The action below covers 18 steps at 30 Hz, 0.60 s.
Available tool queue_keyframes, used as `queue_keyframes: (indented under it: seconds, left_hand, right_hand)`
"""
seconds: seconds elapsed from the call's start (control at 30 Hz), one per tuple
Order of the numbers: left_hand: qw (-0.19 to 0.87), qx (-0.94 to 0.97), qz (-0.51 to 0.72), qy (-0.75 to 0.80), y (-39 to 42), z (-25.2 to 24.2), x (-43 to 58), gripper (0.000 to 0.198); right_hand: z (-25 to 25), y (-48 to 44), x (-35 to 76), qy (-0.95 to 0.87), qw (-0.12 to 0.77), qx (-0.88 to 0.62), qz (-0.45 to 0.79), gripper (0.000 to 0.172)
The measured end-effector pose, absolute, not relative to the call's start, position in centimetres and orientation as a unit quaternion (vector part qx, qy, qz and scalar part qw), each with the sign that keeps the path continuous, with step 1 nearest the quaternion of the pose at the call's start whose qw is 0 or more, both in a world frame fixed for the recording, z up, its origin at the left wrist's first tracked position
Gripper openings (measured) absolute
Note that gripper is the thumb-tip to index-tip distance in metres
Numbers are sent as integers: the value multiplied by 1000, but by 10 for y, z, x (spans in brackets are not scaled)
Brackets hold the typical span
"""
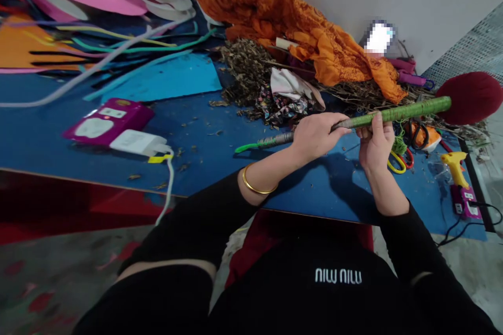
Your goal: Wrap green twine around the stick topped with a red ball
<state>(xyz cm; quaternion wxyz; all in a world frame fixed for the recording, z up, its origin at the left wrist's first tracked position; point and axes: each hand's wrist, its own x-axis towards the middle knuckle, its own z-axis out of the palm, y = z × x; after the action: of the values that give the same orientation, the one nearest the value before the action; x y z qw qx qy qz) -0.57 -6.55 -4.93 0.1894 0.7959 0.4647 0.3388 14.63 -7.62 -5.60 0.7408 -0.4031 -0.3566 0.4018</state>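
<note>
A long stick [411, 110] is held nearly level above the table, its right part wrapped in green and its left part greyish. My left hand [314, 133], below a gold bangle, is closed around its middle. Just to the right, my right hand [376, 138] grips the green part between thumb and fingers. A bright green fuzzy strip [247, 148] sticks out of the stick's left end. At the other end, a dark red fuzzy ball [471, 98] shows behind the green tip; I cannot tell whether they are joined.
On the blue table [212, 162] lie dried plant bits [245, 65], orange cloth [326, 55], patterned fabric [288, 94] and blue sheet [165, 81]. Purple power strips [113, 120] with cords sit left and right. Scissors [396, 162] and a yellow glue gun [456, 167] are near my right hand.
</note>
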Motion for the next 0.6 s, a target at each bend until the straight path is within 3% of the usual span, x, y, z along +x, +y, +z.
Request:
queue_keyframes:
  seconds: [0.13,0.37,0.5,0.6]
  left_hand:
    - [168,777,351,494,-64,-47,-7,25]
    - [148,769,356,511,-61,-52,-8,20]
    - [171,746,376,522,-59,-55,-6,20]
    - [195,735,385,523,-57,-52,-8,21]
  right_hand:
    - [-54,-81,143,-343,735,-397,430,46]
    - [-53,-88,140,-286,702,-415,503,60]
    - [-52,-87,147,-269,685,-396,549,56]
    - [-51,-86,150,-233,682,-388,575,41]
